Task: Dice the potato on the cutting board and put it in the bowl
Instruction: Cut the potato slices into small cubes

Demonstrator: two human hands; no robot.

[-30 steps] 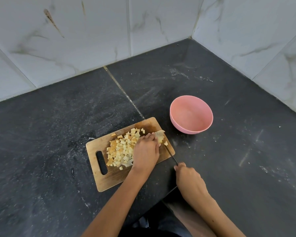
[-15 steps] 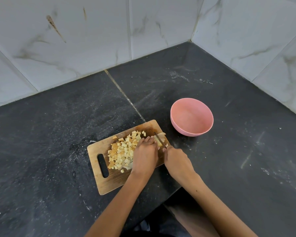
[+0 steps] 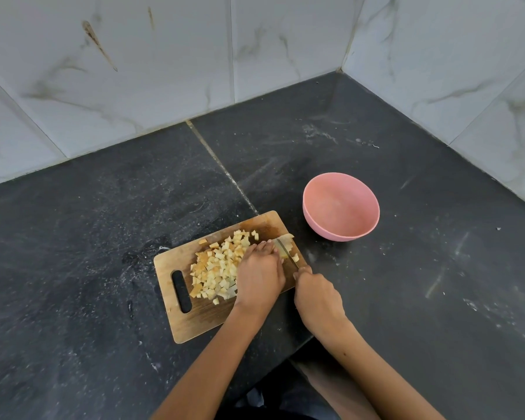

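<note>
A wooden cutting board (image 3: 194, 322) lies on the dark counter with a heap of diced potato (image 3: 219, 268) on its middle. At the board's right end sits a last uncut potato piece (image 3: 287, 242). My left hand (image 3: 259, 277) lies over the board, its fingertips pressing on that piece. My right hand (image 3: 315, 295) grips the handle of a knife (image 3: 287, 251), and the blade lies across the piece right beside my left fingertips. The pink bowl (image 3: 341, 207) stands empty just beyond the board's right end.
The black stone counter (image 3: 88, 237) runs into a corner of white marble-look wall tiles (image 3: 164, 71). A seam (image 3: 225, 171) in the counter runs from the back wall to the board. The counter's front edge is notched near my body.
My right hand pushed forward from near the counter edge to the board and brought the knife blade onto the potato piece. My left hand stayed on the piece.
</note>
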